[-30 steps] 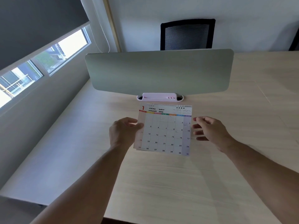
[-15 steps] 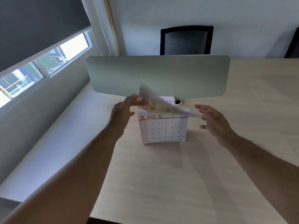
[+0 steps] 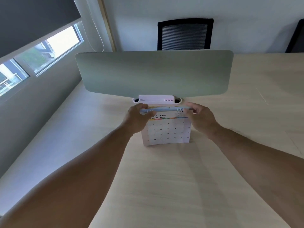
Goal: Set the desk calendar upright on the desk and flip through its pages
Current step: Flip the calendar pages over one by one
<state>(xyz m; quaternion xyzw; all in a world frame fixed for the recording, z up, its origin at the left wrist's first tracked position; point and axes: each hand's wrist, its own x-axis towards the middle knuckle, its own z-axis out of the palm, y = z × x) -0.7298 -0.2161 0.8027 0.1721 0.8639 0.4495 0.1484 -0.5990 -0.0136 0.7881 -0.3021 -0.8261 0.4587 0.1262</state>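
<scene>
A white spiral-bound desk calendar (image 3: 167, 130) stands upright on the pale wood-grain desk (image 3: 181, 186), near the middle of the surface and just in front of a small white-and-pink plastic holder (image 3: 156, 99). Its facing page shows a grid of dates under a thin rainbow stripe and a heading that reads partly as "RUARY 2026" — the start of the word is hidden behind the left hand. The bottom edge of the calendar touches the desk.

The person's left hand (image 3: 137, 119) grips the top left corner of the calendar, fingers curled over the upper edge and thumb at the front. The right hand (image 3: 203, 117) is closed on the top right corner, just beside the wire binding loops (image 3: 180, 110). Between the two hands a turned page (image 3: 164, 109) lies nearly flat along the top edge, seen almost edge-on as a bluish band; whether the fingers pinch only this page or the whole top of the calendar cannot be told.

Behind the holder rises a wide grey-green divider panel with rounded corners (image 3: 154, 73), and beyond it a black mesh-backed office chair (image 3: 185, 34) stands against the white wall. To the left, a window (image 3: 41, 53) sits under a dark roller blind (image 3: 32, 20).
</scene>
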